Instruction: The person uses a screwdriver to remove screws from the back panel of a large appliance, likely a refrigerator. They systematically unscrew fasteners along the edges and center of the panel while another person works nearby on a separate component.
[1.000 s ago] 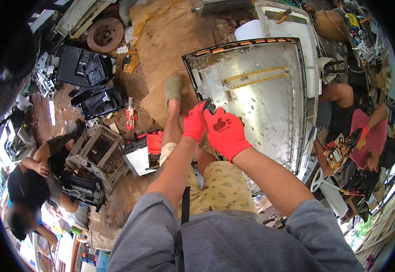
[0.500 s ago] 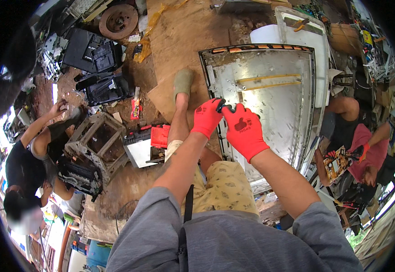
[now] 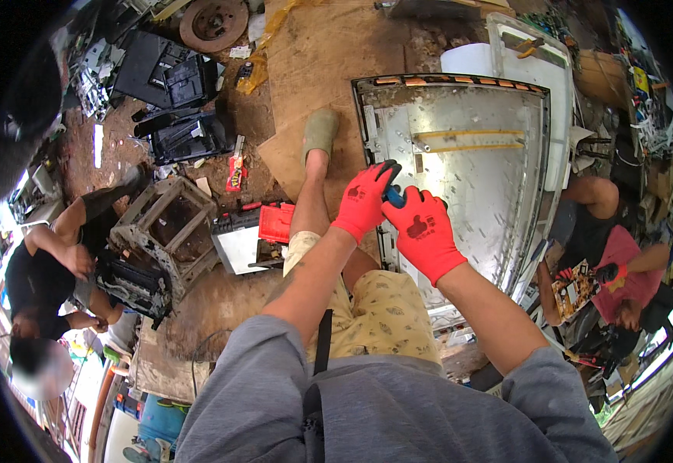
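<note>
Both my hands wear red gloves with black fingertips and are close together, over the near left edge of a large metal panel [image 3: 479, 185] in a dark frame. My right hand [image 3: 425, 228] is closed around a small blue object [image 3: 396, 197], mostly covered by the glove, so its kind cannot be made out. Beside it my left hand [image 3: 363, 202] has curled fingers pressed near the blue object's far end. Whatever lies inside the left fingers is hidden. A yellowish strip [image 3: 471, 140] crosses the panel beyond my hands.
Left of my legs are an open box with a red tray [image 3: 276, 222] and a worn wooden stool frame [image 3: 166, 231]. Black plastic housings [image 3: 189, 139] lie farther off. One person [image 3: 43, 270] sits at left; another [image 3: 618, 270], at right, handles a circuit board [image 3: 574, 293].
My hands have turned slightly and parted a little, so the blue object shows between them. The person at left has lowered a raised arm. The whole view has shifted slightly.
</note>
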`<control>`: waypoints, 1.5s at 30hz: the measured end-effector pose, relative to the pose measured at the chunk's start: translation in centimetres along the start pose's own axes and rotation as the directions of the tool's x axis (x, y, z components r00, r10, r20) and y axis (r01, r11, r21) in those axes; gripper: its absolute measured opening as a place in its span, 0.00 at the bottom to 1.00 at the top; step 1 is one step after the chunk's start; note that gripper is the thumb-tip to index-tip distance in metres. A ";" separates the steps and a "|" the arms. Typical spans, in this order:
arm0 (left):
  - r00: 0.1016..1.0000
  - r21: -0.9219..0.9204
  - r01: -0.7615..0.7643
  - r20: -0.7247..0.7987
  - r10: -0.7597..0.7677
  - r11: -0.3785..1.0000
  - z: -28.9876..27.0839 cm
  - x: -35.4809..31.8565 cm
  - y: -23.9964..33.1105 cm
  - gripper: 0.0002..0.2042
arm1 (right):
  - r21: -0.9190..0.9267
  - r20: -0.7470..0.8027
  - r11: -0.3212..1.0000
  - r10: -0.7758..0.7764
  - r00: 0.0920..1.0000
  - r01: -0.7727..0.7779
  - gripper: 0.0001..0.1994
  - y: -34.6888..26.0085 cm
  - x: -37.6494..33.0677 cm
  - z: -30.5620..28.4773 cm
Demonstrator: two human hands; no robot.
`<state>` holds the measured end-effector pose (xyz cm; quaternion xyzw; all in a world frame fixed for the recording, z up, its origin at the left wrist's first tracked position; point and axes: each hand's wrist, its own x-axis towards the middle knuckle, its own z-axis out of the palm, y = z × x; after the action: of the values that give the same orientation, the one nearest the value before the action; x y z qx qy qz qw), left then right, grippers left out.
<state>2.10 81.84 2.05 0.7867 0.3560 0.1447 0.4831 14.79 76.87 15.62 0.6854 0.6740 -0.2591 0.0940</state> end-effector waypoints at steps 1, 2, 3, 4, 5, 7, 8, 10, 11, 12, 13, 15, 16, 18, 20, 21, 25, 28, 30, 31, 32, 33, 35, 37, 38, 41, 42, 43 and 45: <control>1.000 -0.041 0.023 0.017 -0.022 0.999 0.1 -0.3 -0.1 0.23 | 0.034 0.013 0.999 0.020 1.000 -0.020 0.16 0.1 -0.1 0.1; 0.998 -0.083 0.046 0.034 -0.044 0.995 0.4 -0.5 -0.3 0.23 | 0.068 0.028 0.997 0.040 0.999 -0.042 0.14 0.1 -0.1 0.2; 0.992 -0.146 0.119 0.068 -0.110 0.982 0.5 -0.4 -0.4 0.24 | 0.140 0.099 0.973 0.170 0.980 -0.183 0.13 -0.5 -0.2 -0.1; 0.988 -0.136 0.143 0.082 -0.132 0.980 0.5 -0.8 -0.5 0.24 | 0.199 0.179 0.925 0.291 0.940 -0.324 0.13 -1.4 -0.2 -0.9; 0.983 -0.125 0.166 0.096 -0.155 0.978 0.4 -1.2 -0.7 0.24 | 0.234 0.222 0.887 0.349 0.910 -0.397 0.13 -1.8 -0.1 -0.8; 0.978 -0.109 0.200 0.075 -0.193 0.974 0.8 -1.0 -0.5 0.24 | 0.272 0.259 0.829 0.426 0.867 -0.489 0.12 -1.6 0.0 -0.6; 0.976 -0.098 0.217 0.041 -0.213 0.971 1.0 -0.6 -0.6 0.24 | 0.286 0.256 0.816 0.441 0.860 -0.503 0.12 -1.3 0.2 -0.3; 0.983 -0.105 0.184 0.035 -0.182 0.977 0.9 0.1 -0.6 0.23 | 0.139 0.052 0.973 0.179 0.982 -0.185 0.11 -0.8 0.6 -0.8; 0.990 -0.125 0.133 0.063 -0.126 0.983 0.2 0.8 -1.0 0.22 | 0.042 -0.024 0.999 0.027 0.999 -0.026 0.10 -0.5 0.6 -0.8; 0.994 -0.144 0.078 0.087 -0.066 0.986 -0.4 1.4 -1.3 0.21 | 0.038 -0.022 0.999 0.016 1.000 -0.016 0.10 -0.3 0.6 -0.6; 0.989 -0.133 0.059 0.140 -0.040 0.989 -0.6 1.6 -2.2 0.21 | 0.037 -0.030 0.999 0.000 1.000 0.001 0.09 -0.2 1.0 -0.4; 0.969 -0.111 0.022 0.248 0.006 0.994 -1.1 1.8 -3.6 0.19 | 0.051 -0.065 0.997 -0.056 0.996 0.059 0.11 0.2 1.7 -0.6; 0.954 -0.083 0.041 0.299 -0.015 0.996 -1.4 1.7 -4.2 0.18 | 0.113 -0.014 0.993 0.040 0.999 -0.038 0.12 -0.1 1.6 -1.0; 0.918 -0.036 0.065 0.394 -0.046 0.997 -1.4 2.0 -4.7 0.17 | 0.206 0.102 0.947 0.229 0.968 -0.245 0.14 -0.7 1.4 -1.8; 0.952 -0.014 0.014 0.305 -0.009 1.000 -0.8 2.3 -4.3 0.15 | 0.209 0.116 0.913 0.333 0.936 -0.350 0.17 -0.5 1.4 -0.8; 0.959 0.026 -0.002 0.284 -0.006 1.000 -0.7 2.4 -4.3 0.15 | 0.208 0.104 0.921 0.315 0.943 -0.330 0.16 -0.5 1.6 -0.8; 0.980 -0.032 -0.086 0.177 0.090 0.996 -0.8 2.4 -3.8 0.17 | -0.014 -0.071 1.000 0.007 0.997 -0.008 0.16 0.1 1.4 -0.1; 0.973 -0.122 -0.065 0.210 0.090 0.990 -1.3 1.9 -3.7 0.17 | 0.042 -0.138 0.997 -0.066 0.988 0.072 0.19 0.5 1.0 0.2; 0.962 -0.094 -0.038 0.265 0.062 0.995 -1.5 1.4 -4.4 0.18 | 0.168 -0.016 0.982 0.094 0.995 -0.090 0.19 -0.1 1.1 -0.4; 0.957 -0.040 -0.042 0.286 0.051 0.998 -1.5 1.4 -4.9 0.18 | 0.204 0.131 0.944 0.237 0.963 -0.260 0.18 -0.9 1.2 -1.1; 0.951 0.015 -0.046 0.306 0.039 0.999 -1.5 1.3 -5.5 0.18 | 0.211 0.178 0.927 0.277 0.944 -0.311 0.17 -1.3 1.2 -1.2; 0.949 0.045 -0.049 0.313 0.033 0.998 -1.4 1.6 -5.4 0.20 | 0.208 0.225 0.906 0.323 0.919 -0.370 0.16 -1.4 1.2 -1.3; 0.946 0.107 -0.055 0.323 0.018 0.993 -1.4 2.0 -5.3 0.23 | 0.189 0.118 0.949 0.234 0.965 -0.253 0.16 -1.1 0.9 -0.6; 0.977 0.162 -0.060 0.213 0.024 0.985 -1.3 2.0 -4.9 0.20 | 0.098 0.011 0.986 0.134 0.991 -0.134 0.16 -0.2 0.8 0.3; 0.987 0.188 -0.059 0.157 0.029 0.980 -1.3 1.9 -4.6 0.18 | 0.048 -0.037 0.996 0.079 0.996 -0.077 0.16 0.2 0.6 0.7; 0.765 0.348 0.606 -0.006 -0.645 0.715 -2.2 2.2 -2.7 0.15 | 0.142 -0.035 0.982 0.129 0.991 -0.123 0.18 1.5 0.0 0.3; 0.675 0.368 0.697 -0.046 -0.736 0.616 -2.0 1.3 -3.5 0.16 | 0.127 -0.027 0.984 0.127 0.992 -0.122 0.17 1.6 -0.1 0.0; 0.600 0.378 0.755 -0.068 -0.797 0.536 -0.6 -1.2 -5.1 0.17 | 0.122 -0.017 0.986 0.116 0.993 -0.113 0.16 1.3 0.0 0.1; 0.513 0.426 0.803 -0.136 -0.848 0.418 4.6 -8.9 -9.2 0.20 | 0.128 -0.012 0.990 0.061 0.998 -0.059 0.15 0.4 0.8 -0.2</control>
<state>-5.42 75.16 -7.17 0.6019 0.6936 -0.2347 0.3185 15.15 77.62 15.31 0.7120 0.6358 -0.2933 0.0525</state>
